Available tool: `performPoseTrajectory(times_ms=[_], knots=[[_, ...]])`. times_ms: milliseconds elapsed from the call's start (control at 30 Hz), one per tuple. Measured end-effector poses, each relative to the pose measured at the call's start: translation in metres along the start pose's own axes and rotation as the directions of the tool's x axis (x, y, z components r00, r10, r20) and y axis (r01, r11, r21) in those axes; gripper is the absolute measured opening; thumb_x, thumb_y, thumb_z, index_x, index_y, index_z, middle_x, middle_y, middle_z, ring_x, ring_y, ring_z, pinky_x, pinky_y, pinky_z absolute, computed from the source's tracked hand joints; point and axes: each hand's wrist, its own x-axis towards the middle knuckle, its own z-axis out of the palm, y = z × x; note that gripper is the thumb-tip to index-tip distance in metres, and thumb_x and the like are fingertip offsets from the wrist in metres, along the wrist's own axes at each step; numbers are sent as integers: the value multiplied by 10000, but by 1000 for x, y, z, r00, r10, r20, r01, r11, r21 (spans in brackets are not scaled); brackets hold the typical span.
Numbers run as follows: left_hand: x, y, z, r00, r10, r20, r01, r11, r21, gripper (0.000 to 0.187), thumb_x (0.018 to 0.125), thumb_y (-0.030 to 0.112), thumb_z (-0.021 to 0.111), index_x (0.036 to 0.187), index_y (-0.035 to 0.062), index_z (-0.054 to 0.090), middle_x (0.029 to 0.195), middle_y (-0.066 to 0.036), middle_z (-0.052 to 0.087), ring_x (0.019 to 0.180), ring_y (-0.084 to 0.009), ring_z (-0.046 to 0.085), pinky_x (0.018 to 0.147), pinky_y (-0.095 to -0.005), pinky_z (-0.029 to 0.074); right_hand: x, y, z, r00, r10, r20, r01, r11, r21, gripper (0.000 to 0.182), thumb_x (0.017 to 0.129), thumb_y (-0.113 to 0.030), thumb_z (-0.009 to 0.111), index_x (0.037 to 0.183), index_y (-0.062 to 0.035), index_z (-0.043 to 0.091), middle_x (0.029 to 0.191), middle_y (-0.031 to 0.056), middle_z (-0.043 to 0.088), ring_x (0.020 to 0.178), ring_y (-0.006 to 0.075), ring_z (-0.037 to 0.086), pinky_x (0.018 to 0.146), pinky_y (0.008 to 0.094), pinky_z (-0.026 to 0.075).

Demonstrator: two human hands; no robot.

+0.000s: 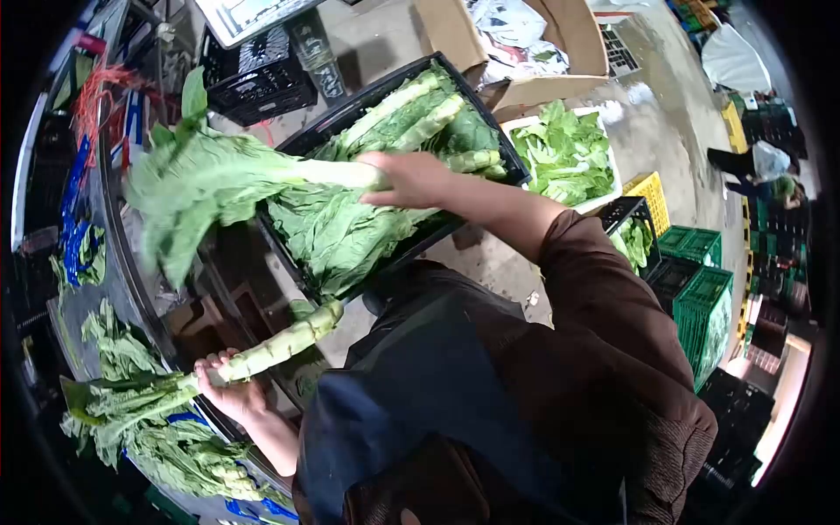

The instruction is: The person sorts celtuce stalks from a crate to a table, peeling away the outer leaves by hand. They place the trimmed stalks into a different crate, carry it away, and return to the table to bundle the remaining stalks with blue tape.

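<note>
My right hand point(409, 179) is closed round the pale stem end of a celtuce point(328, 173), held above a black crate point(284, 267). Its leaves stretch left and are blurred. More celtuce point(385, 118) with thick stems and broad leaves fill that crate. Lower left, my left hand point(234, 389) grips a second celtuce point(284, 346) by its knobbly stem. The bare stem end points up and right, while the leafy end lies over the metal table point(66, 337). Other celtuce point(188, 455) lie on this table beside blue straps.
A white crate point(617, 175) of loose leaves stands right of the black crate, below a cardboard box point(455, 39) with plastic bags. Green crates point(704, 311) are stacked at the right. Red string point(96, 105) hangs upper left. Another person point(766, 171) is far right.
</note>
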Motion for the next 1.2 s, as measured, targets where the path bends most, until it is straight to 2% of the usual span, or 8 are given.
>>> performPoseTrajectory(times_ms=[100,300,367,600,733,900,1067,1200], knots=[[-36,15,-24,996,67,-53,-66,998,5,125,864,219,615,872,100,579,752,-28,553,719,-176,532,815,-377,458,41,79,15,994,-90,67,108,933,-344,502,834,-519,597,1252,-272,468,1081,144,627,875,375,631,719,432,509],[-97,7,-22,950,68,-306,-41,995,92,160,884,242,584,881,90,535,775,-27,527,742,-165,510,774,-347,443,111,151,5,985,-173,9,118,629,-768,561,844,-529,546,1295,-206,460,1130,82,609,1045,300,595,883,420,478],[-109,2,-18,952,64,-299,-41,996,82,171,889,247,576,858,88,521,759,-24,512,732,-160,496,776,-346,431,136,160,-7,997,67,43,-23,763,-646,467,822,-468,595,1206,-208,539,1170,86,593,1096,287,573,884,441,461],[-134,-1,-13,883,143,-446,-77,984,162,190,870,271,615,862,106,522,779,-21,504,735,-170,488,782,-345,424,175,210,36,986,-167,23,145,773,-617,568,784,-304,663,1316,-201,492,1269,76,524,1160,282,495,969,453,409],[-137,-3,-8,824,168,-541,-104,984,146,167,876,253,595,852,109,512,756,-14,496,713,-156,478,749,-339,419,186,193,37,990,142,-23,-121,734,-668,505,818,-245,591,1314,-223,499,1326,38,475,1231,271,433,1027,463,321],[-129,-5,-8,840,184,-511,-139,982,126,170,883,252,585,852,104,507,741,-10,493,693,-151,476,741,-335,424,175,177,72,951,-203,-234,6,766,-643,527,791,-226,593,1302,-162,481,1227,79,524,1159,276,472,1013,454,335],[-120,-10,-10,839,178,-514,-165,984,72,173,885,254,585,852,100,513,748,-18,514,706,-157,502,742,-339,440,114,139,99,988,154,0,-140,899,-415,518,857,-324,567,1313,-107,451,1308,140,478,1231,345,431,1037,460,332],[-113,-8,-10,837,152,-525,-169,985,16,170,885,238,593,837,92,520,746,-20,518,705,-157,508,736,-327,451,68,151,126,986,135,102,-93,935,-342,557,850,-335,551,1343,-113,416,1354,166,442,1255,358,412,1027,512,337]])
